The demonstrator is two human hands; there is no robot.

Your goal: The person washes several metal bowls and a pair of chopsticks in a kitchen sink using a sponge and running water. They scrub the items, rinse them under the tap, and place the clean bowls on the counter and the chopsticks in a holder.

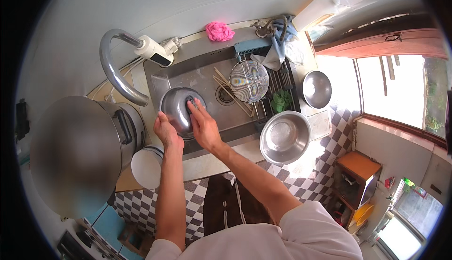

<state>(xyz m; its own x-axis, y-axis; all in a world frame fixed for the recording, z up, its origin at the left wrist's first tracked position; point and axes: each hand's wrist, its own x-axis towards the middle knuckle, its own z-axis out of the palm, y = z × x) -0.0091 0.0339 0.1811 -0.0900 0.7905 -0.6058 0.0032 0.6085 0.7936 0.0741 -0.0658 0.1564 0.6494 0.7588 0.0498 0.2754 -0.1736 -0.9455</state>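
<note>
Over the left part of the steel sink (197,83), a shiny metal bowl (173,106) is tipped with its rounded outside towards me. My left hand (167,131) holds it at its near left edge. My right hand (204,122) presses a dark scouring pad (192,104) against the bowl's surface. Several wooden chopsticks (226,80) lie in the sink around the drain (225,95). A round wire strainer (249,81) rests to their right, partly over a dish rack (282,72). The curved chrome faucet (114,72) reaches over the sink's left edge.
A large metal pot (118,129) and a white round container (147,168) stand left. On the right are a steel basin (285,137) and a small steel bowl (317,89). Green leaves or cloth (281,101) lie in the rack. Pink cloth (219,31) sits behind the sink.
</note>
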